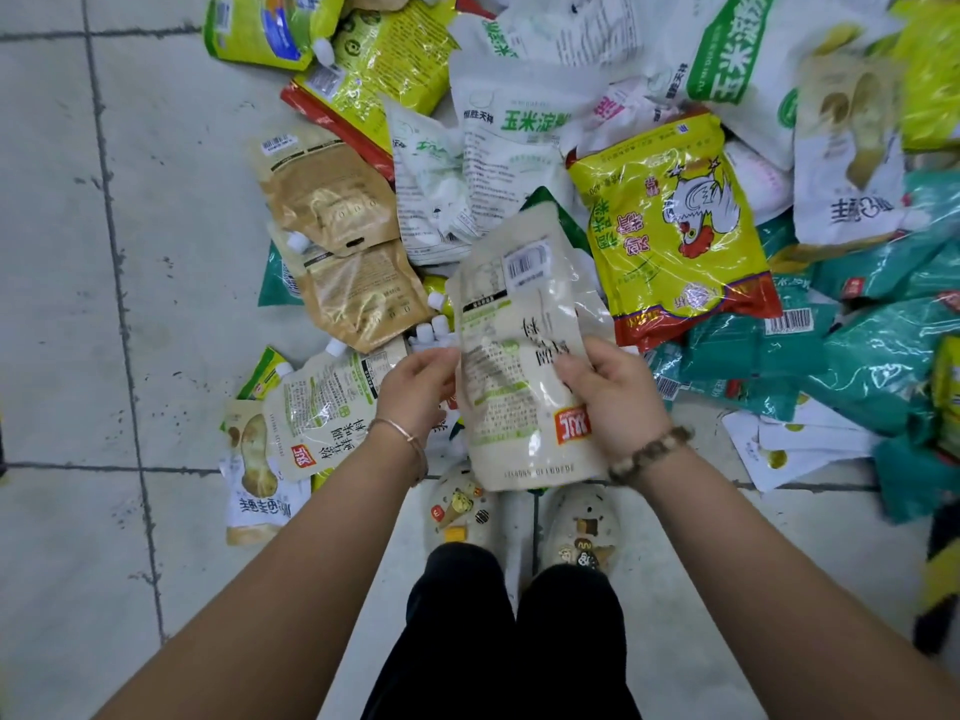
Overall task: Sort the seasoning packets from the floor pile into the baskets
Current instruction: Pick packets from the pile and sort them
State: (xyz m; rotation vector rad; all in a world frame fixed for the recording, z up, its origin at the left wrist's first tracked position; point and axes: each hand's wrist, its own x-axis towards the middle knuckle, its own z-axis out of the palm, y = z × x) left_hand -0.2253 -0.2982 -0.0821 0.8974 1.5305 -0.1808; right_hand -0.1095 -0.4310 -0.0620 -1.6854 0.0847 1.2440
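A cream spouted seasoning pouch (519, 350) with a barcode label and a red logo is held up over the pile. My right hand (613, 397) grips its right edge, thumb on the front. My left hand (415, 392) holds its left edge with curled fingers. Under and behind it the floor pile spreads out: a yellow packet with a chicken drawing (670, 226), white corn-starch bags with green lettering (514, 153), two tan spouted pouches (332, 200), and several teal packets (857, 366). No basket is in view.
Grey floor tiles (130, 252) lie bare on the left. Another cream pouch (322, 413) and a small white packet (254, 475) lie by my left wrist. My two patterned shoes (519, 522) stand at the pile's near edge. A dark object (940, 579) sits at the right border.
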